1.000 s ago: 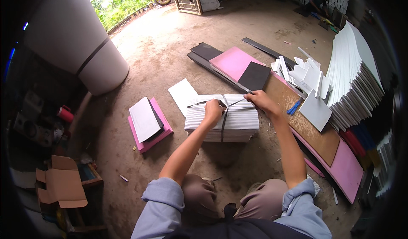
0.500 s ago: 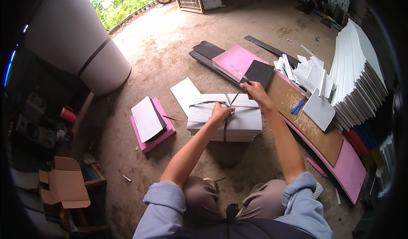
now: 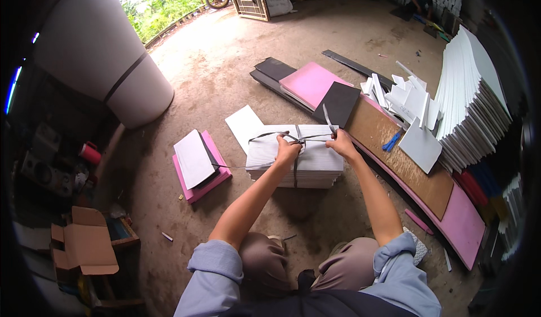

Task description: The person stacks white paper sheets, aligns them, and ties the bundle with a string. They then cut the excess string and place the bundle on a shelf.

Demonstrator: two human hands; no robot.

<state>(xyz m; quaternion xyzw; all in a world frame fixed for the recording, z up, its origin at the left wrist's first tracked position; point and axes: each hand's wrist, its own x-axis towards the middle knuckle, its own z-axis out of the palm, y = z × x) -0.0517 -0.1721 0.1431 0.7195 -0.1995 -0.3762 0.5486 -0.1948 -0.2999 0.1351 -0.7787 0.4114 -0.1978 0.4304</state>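
In front of my knees a stack of white sheets (image 3: 265,158) lies on the floor, with a dark strap (image 3: 295,173) crossing over it both ways. My left hand (image 3: 288,149) is closed on the strap where the bands cross on top of the stack. At the stack's right far corner, my right hand (image 3: 340,143) pinches the strap's other end, and a loose tail stands up beyond the fingers. Another length of strap runs left from the stack toward a small pile of white and pink sheets (image 3: 191,158).
A pink and brown board (image 3: 389,142) runs along the right, bearing white offcuts (image 3: 406,100) and a blue tool (image 3: 393,140). Behind it rises a tall pile of white sheets (image 3: 468,91). A large white roll (image 3: 107,52) stands left, an open cardboard box (image 3: 87,241) lower left. A person sits far right.
My right hand has come down and nearer, drawing the strap low across the stack's top. My left hand stays near the crossing.
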